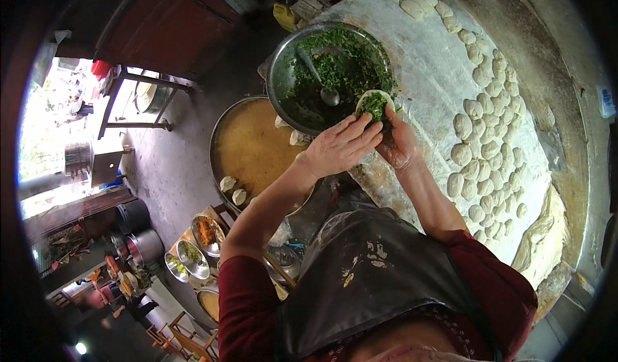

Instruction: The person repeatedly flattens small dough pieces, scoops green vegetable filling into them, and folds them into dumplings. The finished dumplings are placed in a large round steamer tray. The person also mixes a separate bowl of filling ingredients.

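A round dough wrapper (pixel 359 103) topped with chopped green filling (pixel 374 103) is held up at the right rim of a steel bowl (pixel 273 79). My right hand (pixel 400 140) cups it, thumb along the right edge. The fingers of my left hand (pixel 345 144) rest against its near side and the filling. More chopped greens (pixel 333 40) line the bowl, and a metal spoon (pixel 330 96) leans inside it. Below the bowl, a wide round pan (pixel 256 144) with a yellowish base carries a few filled buns (pixel 239 197) near its rim.
Several dough balls (pixel 490 149) spread over the floured table (pixel 420 86) on the right, with a large dough mass (pixel 543 236) at its near end. Bowls with orange shreds (pixel 207 231) and green pieces (pixel 192 253) stand lower left. A person (pixel 99 297) is farther off.
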Available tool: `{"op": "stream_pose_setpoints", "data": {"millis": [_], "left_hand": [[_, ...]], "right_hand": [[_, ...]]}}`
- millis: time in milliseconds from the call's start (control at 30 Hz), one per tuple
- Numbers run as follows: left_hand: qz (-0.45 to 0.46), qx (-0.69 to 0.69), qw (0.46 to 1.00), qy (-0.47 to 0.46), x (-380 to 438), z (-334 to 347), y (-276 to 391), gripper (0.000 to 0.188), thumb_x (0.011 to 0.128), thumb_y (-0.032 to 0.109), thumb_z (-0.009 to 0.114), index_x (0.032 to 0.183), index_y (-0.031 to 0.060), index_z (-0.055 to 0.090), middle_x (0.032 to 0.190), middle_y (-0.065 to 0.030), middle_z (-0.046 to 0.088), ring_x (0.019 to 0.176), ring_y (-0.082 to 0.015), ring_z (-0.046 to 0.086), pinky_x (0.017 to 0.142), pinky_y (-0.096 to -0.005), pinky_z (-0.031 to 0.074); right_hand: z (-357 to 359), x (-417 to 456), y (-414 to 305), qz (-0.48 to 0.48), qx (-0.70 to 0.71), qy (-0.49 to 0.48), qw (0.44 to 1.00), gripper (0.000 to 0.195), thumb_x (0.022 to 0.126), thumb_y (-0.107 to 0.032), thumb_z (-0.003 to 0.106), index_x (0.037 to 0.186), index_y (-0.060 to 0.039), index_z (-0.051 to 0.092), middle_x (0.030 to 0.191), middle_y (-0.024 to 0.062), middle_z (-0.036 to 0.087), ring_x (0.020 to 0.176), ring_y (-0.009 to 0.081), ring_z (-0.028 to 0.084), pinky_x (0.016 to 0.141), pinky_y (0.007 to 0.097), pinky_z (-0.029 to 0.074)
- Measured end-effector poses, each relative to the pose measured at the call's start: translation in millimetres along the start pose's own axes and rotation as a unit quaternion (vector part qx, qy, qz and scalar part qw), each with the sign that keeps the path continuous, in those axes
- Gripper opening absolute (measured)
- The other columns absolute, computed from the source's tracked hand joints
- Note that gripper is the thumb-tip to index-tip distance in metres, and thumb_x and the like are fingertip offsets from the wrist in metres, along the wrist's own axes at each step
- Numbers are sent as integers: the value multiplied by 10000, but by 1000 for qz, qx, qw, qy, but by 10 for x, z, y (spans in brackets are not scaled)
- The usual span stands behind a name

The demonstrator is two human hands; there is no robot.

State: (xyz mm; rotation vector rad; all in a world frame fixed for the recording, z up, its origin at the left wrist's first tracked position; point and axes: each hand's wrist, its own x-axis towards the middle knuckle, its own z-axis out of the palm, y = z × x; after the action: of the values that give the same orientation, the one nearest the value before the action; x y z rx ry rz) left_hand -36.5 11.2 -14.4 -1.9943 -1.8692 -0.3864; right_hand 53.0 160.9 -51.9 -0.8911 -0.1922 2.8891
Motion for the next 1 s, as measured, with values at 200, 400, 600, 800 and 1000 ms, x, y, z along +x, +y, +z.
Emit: {"op": "stream_pose_setpoints", "data": {"millis": [200,400,600,800,1000], "left_hand": [[-133,-260,956,16,277,-31,-159,302,755,42,633,1049,101,671,1049,-32,609,930,-199,611,736,-306,532],[-342,-480,805,65,499,-142,-277,228,832,-13,602,1032,62,684,883,-65,613,758,-181,614,661,-264,489],[-386,-449,801,89,555,-250,-38,336,833,17,632,1168,53,619,948,-90,621,804,-195,620,682,-278,497],[-347,-271,873,208,429,-187,275,358,797,1,655,1150,42,621,1093,-115,625,943,-262,628,771,-316,519],[-415,-351,806,234,405,-157,293,305,788,-69,600,1068,34,666,1011,-108,658,885,-212,648,764,-285,512]], "right_hand": [[174,-203,117,-80,-116,-16,990,418,1007,-382,384,1226,-42,490,1088,104,601,914,213,614,811,400,524],[218,-306,112,-300,-545,-4,783,591,931,-444,542,1255,44,459,899,62,605,697,89,562,550,238,469],[208,-300,95,-266,-425,-34,865,556,952,-429,494,1247,43,485,861,29,600,691,73,543,560,233,444],[243,-242,225,-281,-253,-39,925,390,965,-252,381,1209,21,516,988,55,607,854,119,579,729,261,479],[99,-202,243,-248,-265,-89,928,392,985,-268,387,1229,15,505,1106,104,594,1021,176,576,878,295,460]]}}
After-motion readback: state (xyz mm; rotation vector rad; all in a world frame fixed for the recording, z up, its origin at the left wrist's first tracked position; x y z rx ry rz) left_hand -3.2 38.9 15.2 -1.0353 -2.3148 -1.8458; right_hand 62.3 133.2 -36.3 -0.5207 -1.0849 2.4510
